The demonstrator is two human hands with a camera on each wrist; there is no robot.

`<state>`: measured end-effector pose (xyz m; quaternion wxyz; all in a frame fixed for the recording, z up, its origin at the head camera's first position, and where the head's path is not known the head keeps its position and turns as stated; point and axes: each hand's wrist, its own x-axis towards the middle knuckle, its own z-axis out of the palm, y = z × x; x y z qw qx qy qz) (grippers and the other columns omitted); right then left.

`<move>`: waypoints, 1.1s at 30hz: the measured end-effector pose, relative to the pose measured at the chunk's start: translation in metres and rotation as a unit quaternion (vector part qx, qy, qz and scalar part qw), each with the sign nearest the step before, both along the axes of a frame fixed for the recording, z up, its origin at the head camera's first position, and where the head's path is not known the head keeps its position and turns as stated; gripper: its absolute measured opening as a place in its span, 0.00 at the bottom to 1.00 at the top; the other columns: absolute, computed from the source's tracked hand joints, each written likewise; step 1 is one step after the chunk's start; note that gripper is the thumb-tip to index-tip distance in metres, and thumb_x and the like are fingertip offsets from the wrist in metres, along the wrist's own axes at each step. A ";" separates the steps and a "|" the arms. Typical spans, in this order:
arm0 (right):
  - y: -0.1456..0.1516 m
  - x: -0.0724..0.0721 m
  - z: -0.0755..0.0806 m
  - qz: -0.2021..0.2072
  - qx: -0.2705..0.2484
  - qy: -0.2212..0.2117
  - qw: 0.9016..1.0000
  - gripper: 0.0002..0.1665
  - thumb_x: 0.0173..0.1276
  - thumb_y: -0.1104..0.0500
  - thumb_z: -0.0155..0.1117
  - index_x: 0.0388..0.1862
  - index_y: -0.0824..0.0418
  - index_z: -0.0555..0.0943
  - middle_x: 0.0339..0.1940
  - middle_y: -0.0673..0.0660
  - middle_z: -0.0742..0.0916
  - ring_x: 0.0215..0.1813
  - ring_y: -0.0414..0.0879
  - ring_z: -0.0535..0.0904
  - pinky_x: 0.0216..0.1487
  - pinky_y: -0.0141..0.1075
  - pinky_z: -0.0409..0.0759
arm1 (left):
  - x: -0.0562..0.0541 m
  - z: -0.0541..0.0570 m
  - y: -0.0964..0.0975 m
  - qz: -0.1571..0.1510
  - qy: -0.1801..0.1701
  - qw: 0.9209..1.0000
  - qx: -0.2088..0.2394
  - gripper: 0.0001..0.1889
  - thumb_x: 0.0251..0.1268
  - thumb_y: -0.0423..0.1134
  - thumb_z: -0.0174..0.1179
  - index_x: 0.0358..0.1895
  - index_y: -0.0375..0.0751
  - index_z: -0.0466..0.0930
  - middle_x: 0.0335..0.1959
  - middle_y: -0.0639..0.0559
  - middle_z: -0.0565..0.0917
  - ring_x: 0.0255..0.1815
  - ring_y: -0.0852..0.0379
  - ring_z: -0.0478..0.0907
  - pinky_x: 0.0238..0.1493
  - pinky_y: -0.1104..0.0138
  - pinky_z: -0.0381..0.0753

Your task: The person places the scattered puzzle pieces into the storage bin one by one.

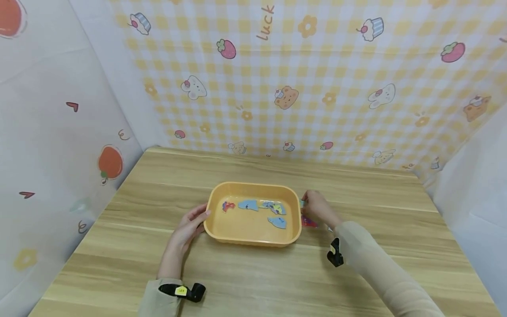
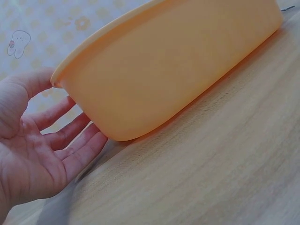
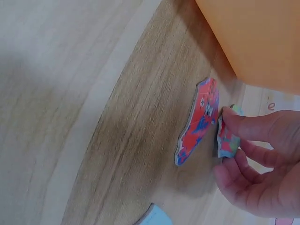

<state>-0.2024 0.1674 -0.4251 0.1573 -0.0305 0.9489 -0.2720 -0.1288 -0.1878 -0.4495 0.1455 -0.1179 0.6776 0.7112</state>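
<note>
A yellow plastic basin point(image 1: 253, 241) stands on the wooden table. My left hand point(image 1: 190, 226) holds its left end, the thumb over the rim and the fingers against the outer wall, as the left wrist view shows. Beside the basin's right end, my right hand point(image 1: 318, 207) pinches a small red-and-green puzzle piece point(image 3: 227, 140) between thumb and fingers, low over the table. Close by lies a longer red-and-blue puzzle piece point(image 3: 199, 122). Inside the basin are several pieces, among them a red one point(image 1: 228, 206), a blue one point(image 1: 248, 204) and a multicoloured one point(image 1: 273, 207).
Part of a light blue piece point(image 3: 155, 216) shows on the table point(image 1: 253, 281) near the right wrist. A yellow checked cloth point(image 1: 261, 66) hangs behind the table's far edge, and white cloth point(image 1: 47, 132) hangs at the left side.
</note>
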 end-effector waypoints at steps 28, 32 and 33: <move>0.011 -0.004 0.027 0.016 -0.050 -0.023 0.998 0.24 0.54 0.64 0.67 0.47 0.72 0.72 0.44 0.70 0.80 0.44 0.57 0.77 0.46 0.45 0.80 | 0.002 0.000 -0.001 0.007 -0.005 1.000 -0.003 0.29 0.65 0.43 0.53 0.67 0.36 0.58 0.67 0.41 0.62 0.46 0.69 0.73 0.45 0.75 0.76; 0.012 -0.006 0.036 0.015 -0.070 -0.027 0.997 0.21 0.56 0.68 0.63 0.48 0.73 0.70 0.39 0.68 0.81 0.37 0.51 0.79 0.41 0.39 0.81 | 0.001 0.001 0.000 0.006 -0.007 1.000 -0.003 0.29 0.65 0.43 0.53 0.67 0.36 0.58 0.67 0.41 0.62 0.45 0.70 0.73 0.45 0.75 0.76; 0.012 -0.007 0.038 0.014 -0.076 -0.030 0.997 0.21 0.57 0.68 0.62 0.48 0.74 0.70 0.38 0.68 0.81 0.36 0.50 0.79 0.40 0.39 0.82 | 0.001 0.001 0.000 0.006 -0.006 1.000 -0.002 0.29 0.65 0.43 0.53 0.67 0.35 0.58 0.67 0.41 0.62 0.45 0.70 0.73 0.44 0.75 0.76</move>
